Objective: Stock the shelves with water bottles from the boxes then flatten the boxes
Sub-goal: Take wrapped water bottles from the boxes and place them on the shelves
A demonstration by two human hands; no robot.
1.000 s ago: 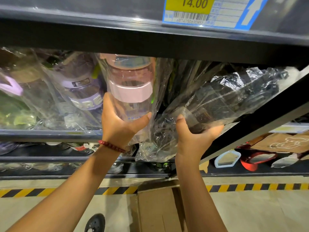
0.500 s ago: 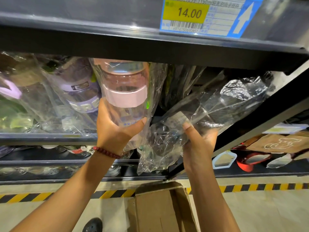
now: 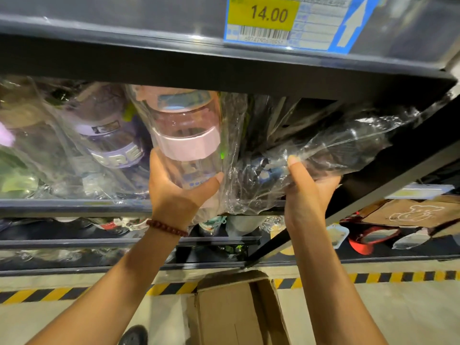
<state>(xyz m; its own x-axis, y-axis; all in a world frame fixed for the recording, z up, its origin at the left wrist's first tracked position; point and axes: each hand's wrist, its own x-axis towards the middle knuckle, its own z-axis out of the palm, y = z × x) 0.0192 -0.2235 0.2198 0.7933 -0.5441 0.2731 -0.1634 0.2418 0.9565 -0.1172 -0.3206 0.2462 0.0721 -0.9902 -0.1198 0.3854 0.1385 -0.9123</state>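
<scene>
There is a single view, from a wide-angle camera worn on the person's head. It faces forward and slightly down at a store shelf unit, from very close: the upper shelf edge [image 3: 224, 63] fills the top of the frame, and the price label [image 3: 263, 14] on it reads large and is cut off by the top border. Both forearms reach up from the bottom corners, so the hands, left [image 3: 179, 190] and right [image 3: 308, 192], sit near the centre of the frame. Straight lines bow toward the borders. Below the shelves, the lower part takes in the floor's yellow-black hazard stripe [image 3: 373, 277] and an open cardboard box [image 3: 224, 317] almost directly beneath the camera.
</scene>
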